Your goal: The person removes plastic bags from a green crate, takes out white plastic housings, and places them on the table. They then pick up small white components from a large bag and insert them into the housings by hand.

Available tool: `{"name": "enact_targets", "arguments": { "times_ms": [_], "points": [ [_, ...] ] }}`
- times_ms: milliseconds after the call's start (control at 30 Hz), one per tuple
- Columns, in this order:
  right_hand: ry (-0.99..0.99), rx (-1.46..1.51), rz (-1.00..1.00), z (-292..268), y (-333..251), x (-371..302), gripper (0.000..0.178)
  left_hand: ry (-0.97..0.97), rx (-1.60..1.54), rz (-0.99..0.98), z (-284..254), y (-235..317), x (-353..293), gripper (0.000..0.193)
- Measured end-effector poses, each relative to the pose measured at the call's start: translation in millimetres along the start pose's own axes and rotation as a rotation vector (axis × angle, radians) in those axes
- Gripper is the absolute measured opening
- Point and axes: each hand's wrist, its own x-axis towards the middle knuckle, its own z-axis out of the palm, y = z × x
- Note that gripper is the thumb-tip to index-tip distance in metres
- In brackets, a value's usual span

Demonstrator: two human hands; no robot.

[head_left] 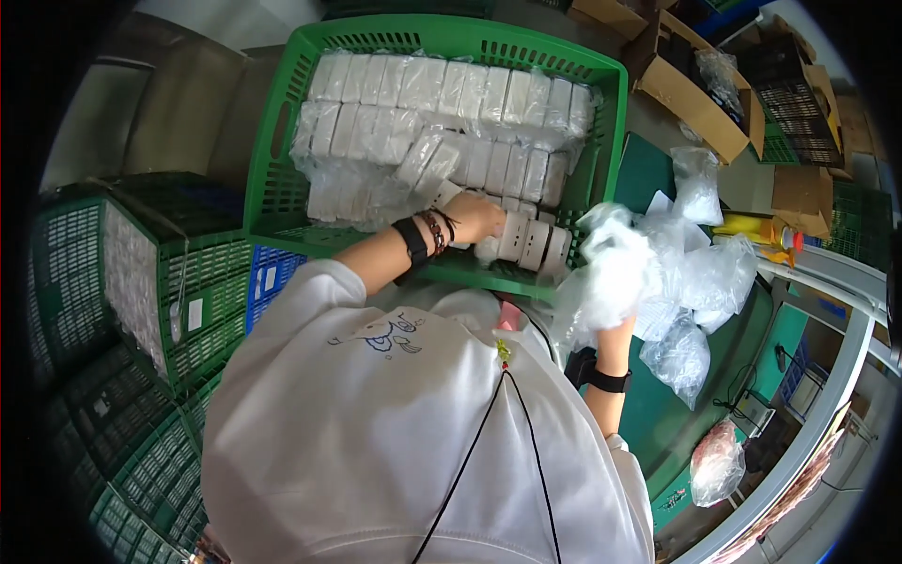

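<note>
- We see the green crate (282,122) mostly filled with bagged white parts (442,103); only its near edge has unbagged ones.
- Our left hand (477,218) closes on loose white pieces (531,242) there.
- Our right hand (611,310) grips crumpled clear bags (615,268) over the green surface (648,414).

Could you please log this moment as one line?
left hand: on white boxes in green crate | right hand: holding clear plastic bags
</note>
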Motion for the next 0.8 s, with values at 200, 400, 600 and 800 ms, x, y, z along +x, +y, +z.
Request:
{"name": "enact_targets", "arguments": {
  "times_ms": [200, 400, 600, 800],
  "points": [
    [-0.309, 0.285, -0.073, 39.2, -38.5, 19.4, 0.030, 0.645, -0.574, 0.499, -30.2, 65.5, -29.4, 0.033],
    [-0.408, 0.055, 0.051, 53.8, -29.5, 27.0, 0.030, 0.393, -0.779, 0.394, -66.8, 29.0, -36.9, 0.039],
    [-0.009, -0.161, -0.120, 34.3, -14.2, 23.5, 0.019, 0.480, 0.083, -0.118, -21.3, -144.5, -4.6, 0.040],
    [0.161, -0.266, 0.040, 41.4, -28.7, -3.8, 0.029, 0.343, 0.256, -0.141, 19.8, -189.1, 26.3, 0.042]
  ]
}}
